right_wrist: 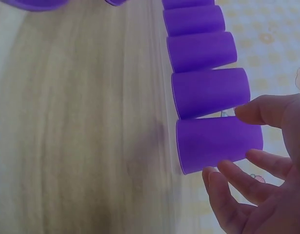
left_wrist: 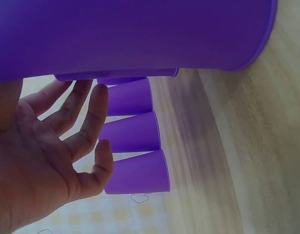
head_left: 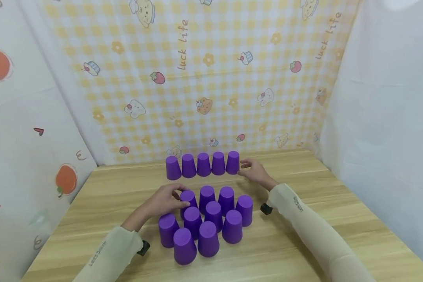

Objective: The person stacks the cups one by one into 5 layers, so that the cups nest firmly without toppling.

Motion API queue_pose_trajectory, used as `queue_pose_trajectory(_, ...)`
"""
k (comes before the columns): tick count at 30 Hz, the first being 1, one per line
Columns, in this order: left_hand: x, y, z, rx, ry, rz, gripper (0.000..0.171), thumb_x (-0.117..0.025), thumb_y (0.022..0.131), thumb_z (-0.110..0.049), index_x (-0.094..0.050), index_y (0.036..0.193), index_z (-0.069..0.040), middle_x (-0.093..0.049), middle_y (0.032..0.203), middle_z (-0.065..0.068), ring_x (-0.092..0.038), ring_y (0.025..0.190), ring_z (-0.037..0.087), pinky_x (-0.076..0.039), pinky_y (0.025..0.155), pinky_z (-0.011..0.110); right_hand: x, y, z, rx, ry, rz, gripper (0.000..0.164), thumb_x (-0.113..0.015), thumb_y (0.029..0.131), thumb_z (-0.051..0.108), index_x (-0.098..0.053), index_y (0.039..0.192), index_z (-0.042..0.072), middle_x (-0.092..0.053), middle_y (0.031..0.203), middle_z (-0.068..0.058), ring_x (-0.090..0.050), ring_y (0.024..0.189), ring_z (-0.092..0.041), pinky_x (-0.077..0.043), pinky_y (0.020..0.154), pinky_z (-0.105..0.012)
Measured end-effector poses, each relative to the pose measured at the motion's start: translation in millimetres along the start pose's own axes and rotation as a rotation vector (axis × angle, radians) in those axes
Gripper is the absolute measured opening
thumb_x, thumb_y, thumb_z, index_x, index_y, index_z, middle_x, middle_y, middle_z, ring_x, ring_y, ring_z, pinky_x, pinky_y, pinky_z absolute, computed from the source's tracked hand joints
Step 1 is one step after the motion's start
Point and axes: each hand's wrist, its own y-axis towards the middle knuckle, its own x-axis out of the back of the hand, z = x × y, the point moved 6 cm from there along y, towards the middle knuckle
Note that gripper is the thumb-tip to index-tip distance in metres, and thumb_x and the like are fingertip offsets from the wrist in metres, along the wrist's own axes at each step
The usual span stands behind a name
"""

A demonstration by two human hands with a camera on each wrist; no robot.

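Note:
Purple cups stand upside down on a wooden table in two sets. Around the back-left cup of the nearer cluster is my left hand, its thumb in front and its forefinger curving behind. In the left wrist view a near purple cup hides the thumb; the outer fingers spread apart. My right hand is at the right-end cup of the back row, fingers loosely spread. In the right wrist view its thumb and fingertips lie close about that end cup.
Several cups form the back row, including its left-end cup, near a yellow checked cloth. The cluster in front includes a nearest cup. White cloth walls flank the wooden table.

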Motion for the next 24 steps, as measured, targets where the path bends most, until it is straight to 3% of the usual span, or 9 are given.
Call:
queue_pose_trajectory(6,1.5,-0.1,0.2,0.005,0.032,-0.023,0.046,-0.082,0.082,-0.032,-0.068,0.119,-0.008,-0.068,0.106,0.0,-0.063,0.088,0.015,-0.053,0.072,0.033,-5,-6,-2,0.02,0.009,0.015,0.054,-0.072,0.087,0.014,-0.055,0.134,-0.005,-0.062,0.125,-0.026,-0.06,0.116,-0.039,-0.053,0.092,-0.048)
queue_pose_trajectory(17,3.2,5.0,-2.8,0.023,0.109,-0.013,0.046,-0.084,0.079,-0.035,-0.07,0.117,-0.012,-0.069,0.105,0.001,-0.063,0.086,0.013,-0.054,0.071,0.033,-7,-13,-2,0.019,-0.006,0.025,0.049,-0.072,0.089,0.015,-0.057,0.132,-0.003,-0.065,0.123,-0.022,-0.06,0.115,-0.037,-0.052,0.093,-0.049)
queue_pose_trajectory(24,3.3,4.7,-0.6,0.01,0.152,-0.044,0.047,-0.085,0.078,-0.036,-0.071,0.116,-0.013,-0.07,0.1,-0.002,-0.062,0.082,0.012,-0.052,0.069,0.032,-11,-22,8,0.041,0.017,0.075,0.049,-0.071,0.09,0.017,-0.056,0.132,-0.004,-0.065,0.122,-0.021,-0.065,0.105,-0.034,-0.058,0.079,-0.04)
